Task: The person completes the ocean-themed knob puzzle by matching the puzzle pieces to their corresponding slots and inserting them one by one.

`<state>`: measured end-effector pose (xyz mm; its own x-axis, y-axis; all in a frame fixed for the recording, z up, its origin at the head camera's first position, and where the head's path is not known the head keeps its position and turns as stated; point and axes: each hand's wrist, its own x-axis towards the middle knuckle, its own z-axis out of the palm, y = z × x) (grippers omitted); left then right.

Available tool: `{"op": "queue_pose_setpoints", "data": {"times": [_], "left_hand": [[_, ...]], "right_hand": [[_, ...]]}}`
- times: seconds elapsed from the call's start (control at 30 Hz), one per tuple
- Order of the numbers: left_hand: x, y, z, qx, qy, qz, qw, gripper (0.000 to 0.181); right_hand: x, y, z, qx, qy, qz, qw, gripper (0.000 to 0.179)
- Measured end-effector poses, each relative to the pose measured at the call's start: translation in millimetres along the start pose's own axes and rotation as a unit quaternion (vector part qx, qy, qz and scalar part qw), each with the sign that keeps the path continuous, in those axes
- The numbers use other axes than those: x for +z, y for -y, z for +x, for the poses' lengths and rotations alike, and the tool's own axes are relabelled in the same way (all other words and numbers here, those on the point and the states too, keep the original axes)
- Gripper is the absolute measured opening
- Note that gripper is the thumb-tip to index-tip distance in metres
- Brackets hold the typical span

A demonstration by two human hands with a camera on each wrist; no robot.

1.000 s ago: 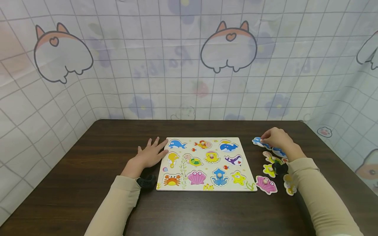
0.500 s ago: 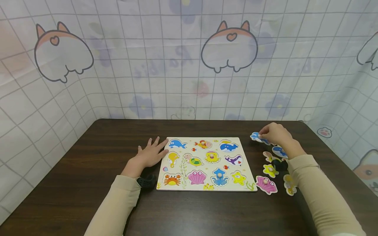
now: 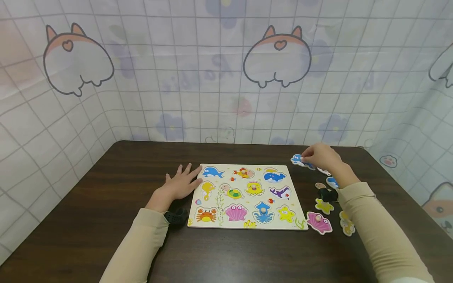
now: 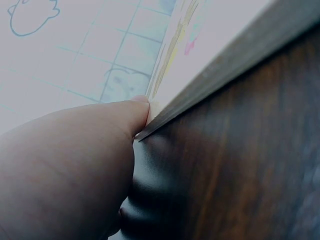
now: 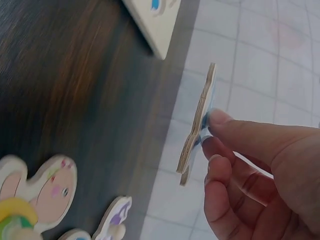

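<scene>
My right hand pinches a blue sea-animal puzzle piece between thumb and fingers, to the right of the board's far right corner. In the right wrist view the piece shows edge-on, raised off the table, with its knob hidden by the fingers. My left hand lies with spread fingers at the left edge of the wooden puzzle board, fingertips on its rim. The left wrist view has the thumb against the board's corner. Knobbed fish, octopus and squid pieces sit in the board.
Right of the board lie a pink shell piece, a yellow starfish piece, a yellow piece and a blue whale piece. A turtle piece and a purple piece show near the right wrist. A patterned curtain hangs behind the table.
My right hand has lifted the blue piece off the pile and carried it left and toward the table's far edge. The left hand and the board have stayed put.
</scene>
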<state>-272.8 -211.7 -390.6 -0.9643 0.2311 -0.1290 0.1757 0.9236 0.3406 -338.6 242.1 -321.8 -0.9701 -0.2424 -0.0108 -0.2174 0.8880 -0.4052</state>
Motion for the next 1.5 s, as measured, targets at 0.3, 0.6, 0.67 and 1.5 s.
{"op": "queue_pose_setpoints", "data": {"times": [0.3,0.6,0.67,1.5], "left_hand": [[-1.4,-1.2,-0.7,0.002,0.0,0.002,1.0,0.064],[0.3,-1.9,-0.8,0.002,-0.002,-0.002,1.0,0.065],[0.6,-1.6,-0.1,0.003,-0.002,-0.003,1.0,0.065],[0.1,-0.6,0.0,0.001,-0.004,-0.001,1.0,0.064]], "right_hand": [[3.8,21.2,7.9,-0.008,-0.006,-0.008,0.9999,0.032],[12.5,52.6,13.7,-0.027,-0.009,-0.009,0.9996,0.03],[14.8,59.1,15.0,-0.027,-0.007,-0.012,0.9995,0.031],[59.0,117.9,38.0,-0.066,0.002,-0.009,0.9978,0.025]]}}
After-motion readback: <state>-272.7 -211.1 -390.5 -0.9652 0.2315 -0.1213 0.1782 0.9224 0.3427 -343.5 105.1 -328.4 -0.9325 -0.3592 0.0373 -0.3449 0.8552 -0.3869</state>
